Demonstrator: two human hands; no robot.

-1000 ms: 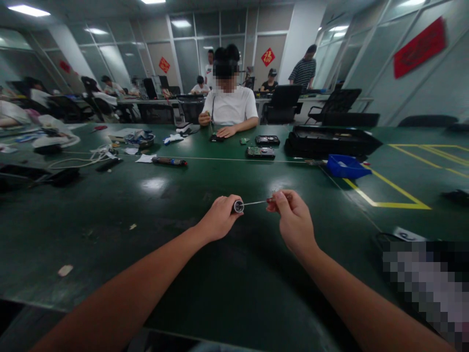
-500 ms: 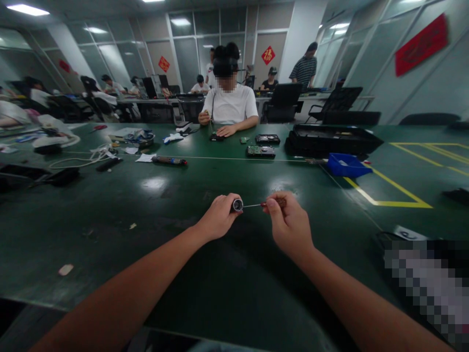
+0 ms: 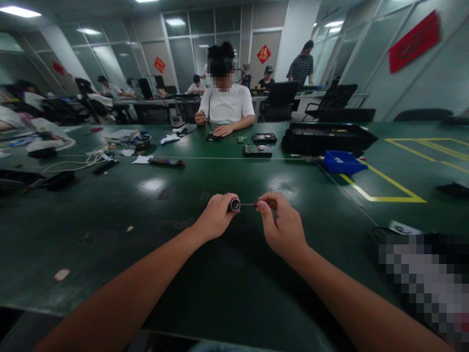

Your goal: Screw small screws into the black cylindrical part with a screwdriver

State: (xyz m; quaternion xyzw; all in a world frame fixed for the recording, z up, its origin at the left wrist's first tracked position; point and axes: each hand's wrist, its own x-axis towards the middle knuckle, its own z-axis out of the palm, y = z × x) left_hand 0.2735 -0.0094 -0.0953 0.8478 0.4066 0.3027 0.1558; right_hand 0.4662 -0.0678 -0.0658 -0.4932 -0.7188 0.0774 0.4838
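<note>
My left hand [image 3: 215, 215] is closed around a dark cylinder [image 3: 235, 205] whose round, silver-rimmed open end faces me and slightly right. My right hand [image 3: 282, 220] grips the reddish-brown handle of a screwdriver [image 3: 248, 204]. The thin metal shaft points left, and its tip is at the rim or inside the cylinder's open end; which of these I cannot tell. Both hands are held above the green table [image 3: 205, 303]. My left fingers hide most of the cylinder's body.
Across the table sits a person [image 3: 225, 105] working on a small black part. Hard drives [image 3: 258, 150] lie before them, beside a long black tray [image 3: 328, 139] and a blue bin [image 3: 343, 162]. A dark tool [image 3: 166, 162] and white cable [image 3: 78, 164] lie left. Pixelated object [image 3: 421, 278] at right.
My right hand has moved left toward the cylinder, so less of the screwdriver's shaft shows between my hands. The whole view has shifted slightly. My left hand keeps its grip.
</note>
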